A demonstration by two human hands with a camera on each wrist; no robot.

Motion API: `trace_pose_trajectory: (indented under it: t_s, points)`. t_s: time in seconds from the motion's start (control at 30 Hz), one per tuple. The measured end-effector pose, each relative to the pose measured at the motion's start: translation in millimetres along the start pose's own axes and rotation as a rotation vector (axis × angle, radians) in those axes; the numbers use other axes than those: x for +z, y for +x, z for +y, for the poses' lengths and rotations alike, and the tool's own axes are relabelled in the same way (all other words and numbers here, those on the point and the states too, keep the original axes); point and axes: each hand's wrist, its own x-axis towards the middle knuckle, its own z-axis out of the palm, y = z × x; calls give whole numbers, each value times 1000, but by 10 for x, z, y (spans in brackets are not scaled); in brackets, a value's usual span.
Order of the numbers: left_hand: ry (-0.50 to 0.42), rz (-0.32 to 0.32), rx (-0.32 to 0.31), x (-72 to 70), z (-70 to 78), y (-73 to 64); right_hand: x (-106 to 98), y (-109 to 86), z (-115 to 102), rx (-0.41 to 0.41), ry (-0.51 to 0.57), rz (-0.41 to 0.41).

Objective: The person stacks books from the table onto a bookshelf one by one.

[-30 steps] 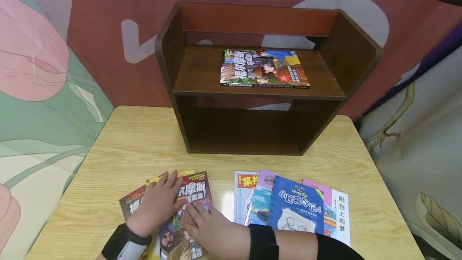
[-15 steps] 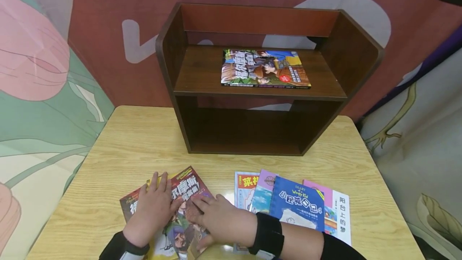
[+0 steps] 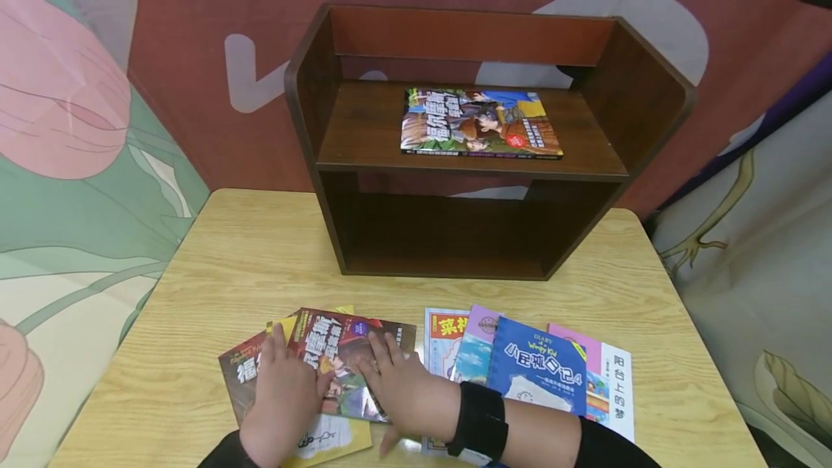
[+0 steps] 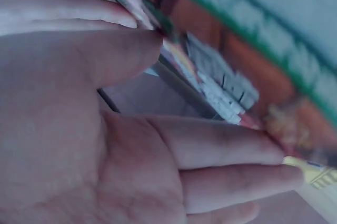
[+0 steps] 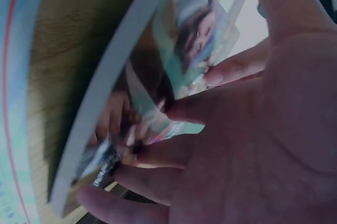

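Note:
A dark red comic book (image 3: 380, 328) lies turned sideways on top of a pile, its title facing left. My left hand (image 3: 282, 396) touches its left end with fairly straight fingers. My right hand (image 3: 412, 392) rests its extended fingers on the right part of the cover; in the right wrist view these fingers lie across the book's picture (image 5: 152, 76). Beneath it are a yellow book (image 3: 334, 443) and another dark red book (image 3: 240, 374) at the left. In the left wrist view, my left hand (image 4: 126, 129) has thumb and fingers stretched toward the cover.
Right of the pile, several books overlap, with a blue diary (image 3: 539, 360) on top and a pink-and-white book (image 3: 614, 388) rightmost. A dark brown two-tier bookshelf (image 3: 471, 170) stands at the table's back. One comic book (image 3: 481, 125) lies flat on its upper shelf.
The top dark red book has turned anticlockwise, from nearly upright through a tilt to lying sideways. Both hands have shifted slightly with it, staying on the cover.

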Motion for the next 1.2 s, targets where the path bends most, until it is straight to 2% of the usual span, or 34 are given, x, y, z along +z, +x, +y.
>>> trace_pose_trajectory:
  t_s: [0.2,0.27,0.47,0.67,0.8,1.0,1.1,1.2]
  points:
    - [14,-35,30,-33,-20,-45,88,11,43,-39,41,41]
    - [-11,-39,40,-33,-37,-49,98,12,53,-47,39,55]
    - [-156,-23,34,-26,-70,-57,86,5,44,-30,6,36]
    - [-274,3,29,-20,-77,-97,87,13,71,-17,28,43]
    - [-338,36,87,-19,-81,-79,69,7,96,-7,73,54]
    - [-395,107,240,84,-61,13,5,-15,144,-17,139,101]
    - [-444,98,278,140,-45,54,-24,-31,201,-28,172,112]
    - [-507,59,295,153,-22,76,-53,-59,276,-41,209,104]
